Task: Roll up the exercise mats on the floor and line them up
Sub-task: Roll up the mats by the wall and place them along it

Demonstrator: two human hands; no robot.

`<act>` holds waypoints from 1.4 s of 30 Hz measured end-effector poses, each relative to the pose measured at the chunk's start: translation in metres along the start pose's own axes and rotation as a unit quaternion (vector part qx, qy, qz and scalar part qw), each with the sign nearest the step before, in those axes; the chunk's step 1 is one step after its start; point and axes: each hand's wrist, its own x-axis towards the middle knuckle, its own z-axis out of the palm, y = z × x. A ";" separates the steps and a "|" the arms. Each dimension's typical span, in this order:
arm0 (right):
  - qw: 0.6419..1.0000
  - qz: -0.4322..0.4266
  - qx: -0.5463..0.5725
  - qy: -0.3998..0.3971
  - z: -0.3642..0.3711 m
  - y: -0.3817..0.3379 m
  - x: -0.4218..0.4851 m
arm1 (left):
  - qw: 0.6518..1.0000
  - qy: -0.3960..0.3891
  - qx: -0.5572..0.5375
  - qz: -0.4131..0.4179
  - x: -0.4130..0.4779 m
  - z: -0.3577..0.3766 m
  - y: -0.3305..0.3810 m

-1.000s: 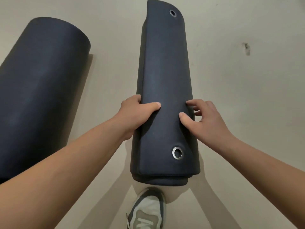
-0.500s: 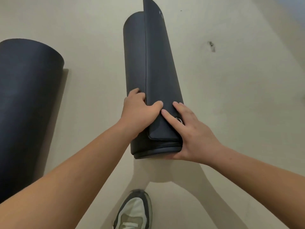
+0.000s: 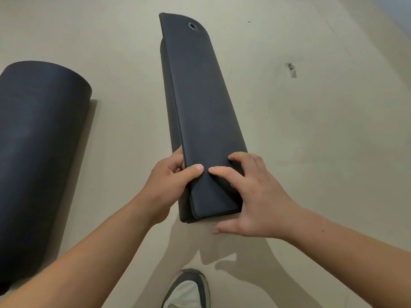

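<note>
Scuffed beige floor (image 3: pixel 311 130), evenly lit

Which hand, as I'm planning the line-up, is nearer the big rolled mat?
Left. The left hand grips the middle mat's edge facing the big rolled mat; right hand holds its far side.

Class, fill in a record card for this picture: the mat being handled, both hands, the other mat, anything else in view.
Handled mat: dark mat, rolled, pointing away from the person, flap on top
Eyelet: metal eyelet at flap's far end
Left hand: left hand grips near end's left side, thumb on top
Right hand: right hand grips near end's right side, fingers on flap
Other mat: second mat, rolled, apart to the left
Also: shoe on beige floor
</note>
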 end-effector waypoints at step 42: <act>0.649 0.641 0.362 0.190 0.012 0.116 -0.118 | 0.765 -0.229 0.562 0.217 0.106 0.245 0.076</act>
